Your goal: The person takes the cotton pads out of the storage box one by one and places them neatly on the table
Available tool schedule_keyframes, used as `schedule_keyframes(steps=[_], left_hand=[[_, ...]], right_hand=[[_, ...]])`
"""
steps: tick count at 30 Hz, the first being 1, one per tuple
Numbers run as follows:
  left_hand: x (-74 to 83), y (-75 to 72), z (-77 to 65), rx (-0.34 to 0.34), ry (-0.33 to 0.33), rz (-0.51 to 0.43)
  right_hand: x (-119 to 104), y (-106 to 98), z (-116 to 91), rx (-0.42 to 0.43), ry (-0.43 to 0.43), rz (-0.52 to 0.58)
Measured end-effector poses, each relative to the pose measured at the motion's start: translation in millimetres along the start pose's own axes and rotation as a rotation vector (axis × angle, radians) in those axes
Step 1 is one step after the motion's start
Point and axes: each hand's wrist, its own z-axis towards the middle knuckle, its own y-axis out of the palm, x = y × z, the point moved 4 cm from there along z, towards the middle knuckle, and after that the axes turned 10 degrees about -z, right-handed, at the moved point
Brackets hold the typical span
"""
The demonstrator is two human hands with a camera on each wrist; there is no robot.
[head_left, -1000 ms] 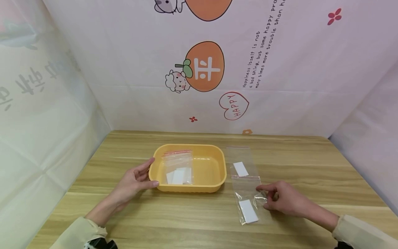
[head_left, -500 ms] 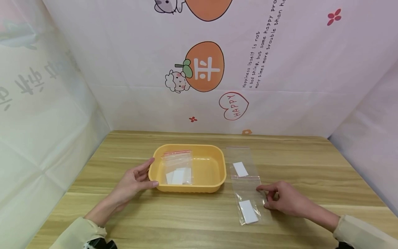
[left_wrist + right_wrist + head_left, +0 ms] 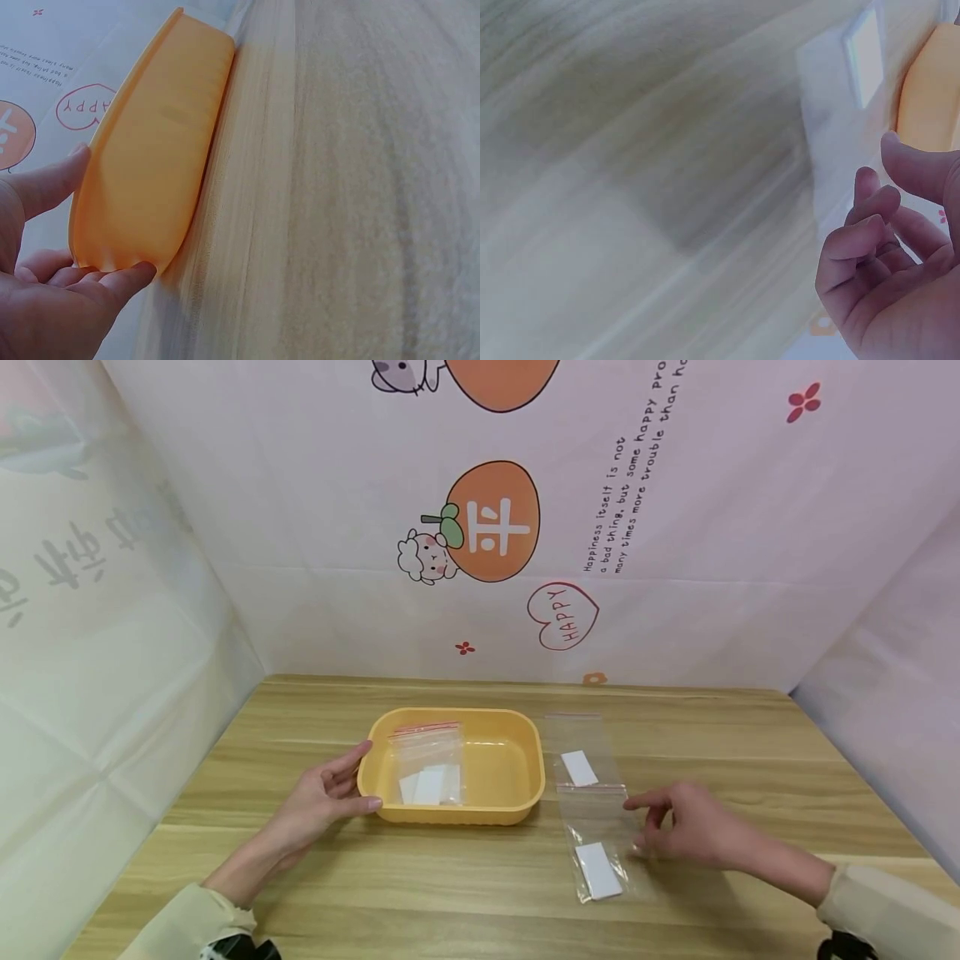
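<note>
A yellow plastic tray [image 3: 504,817] sits on the table, and my left hand [image 3: 318,797] grips its left end. In the left wrist view the left fingers [image 3: 127,283] curl against the tray's end while the thumb lies on the rim. Two clear zip-lock bags lie right of the tray. The nearer bag [image 3: 592,820] has a white card [image 3: 598,870] inside, and its top overlaps the farther bag [image 3: 585,732], which also has a white card [image 3: 579,768]. My right hand [image 3: 697,827] hovers at the nearer bag's right edge, fingers loosely bent, holding nothing.
Inside the tray, several red-striped zip-lock bags [image 3: 427,747] with white cards lie overlapped at the left. The wooden table [image 3: 720,743] ends at a printed white sheet [image 3: 330,610] behind, with similar sheets at both sides.
My right hand has let go of the nearer bag and lifted slightly up and to the right. The left hand and tray have stayed put.
</note>
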Motion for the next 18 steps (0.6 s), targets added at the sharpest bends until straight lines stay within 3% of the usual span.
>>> schedule_keyframes(steps=[11,18], left_hand=[[2.0,-0.7,0.4,0.011,-0.007,0.009],[1.6,0.0,0.0,0.007,-0.009,-0.003]], right_hand=[[-29,-17,17,0.032,0.026,-0.044],[-52,-35,30,0.105,0.015,-0.074]])
